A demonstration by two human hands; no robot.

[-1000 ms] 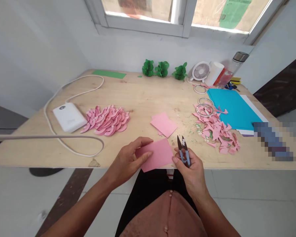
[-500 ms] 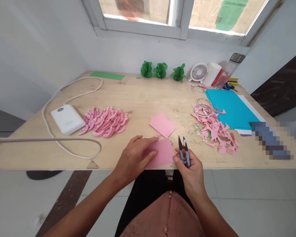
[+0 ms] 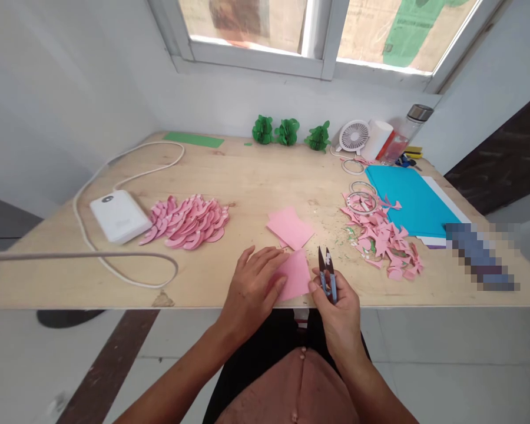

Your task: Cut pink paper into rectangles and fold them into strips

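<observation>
A square of pink paper lies near the table's front edge, between my two hands. My left hand grips its left side, fingers stretched along the far edge and thumb over the near part, hiding that side. In my right hand rest thread snips with blue handles, their dark blades apart and pointing away from me. The thumb of that hand also touches the paper's right corner. Just beyond the square sit more pink paper pieces, overlapping one another.
Left are a pile of pink curved cutouts and a white power bank with its cable. Right are pink scraps, tape rings and blue sheets. Green paper ornaments, a small fan and a bottle stand behind.
My left hand has slid a little to the right across the pink paper, with its fingers further along the far edge. My right hand keeps the snips, and the view has shifted slightly.
</observation>
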